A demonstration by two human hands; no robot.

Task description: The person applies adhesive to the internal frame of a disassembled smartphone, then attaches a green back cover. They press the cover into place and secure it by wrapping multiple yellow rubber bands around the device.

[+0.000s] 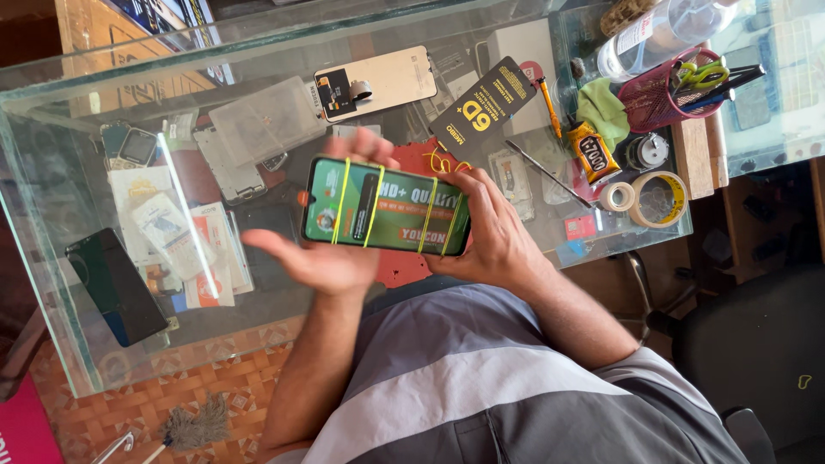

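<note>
Here both hands, left hand (331, 258) & right hand (490, 232), hold rubber-banded phone (385, 206).

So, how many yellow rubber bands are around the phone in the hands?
4: two near the left end of the phone, at and, two near the right, at and.
</note>
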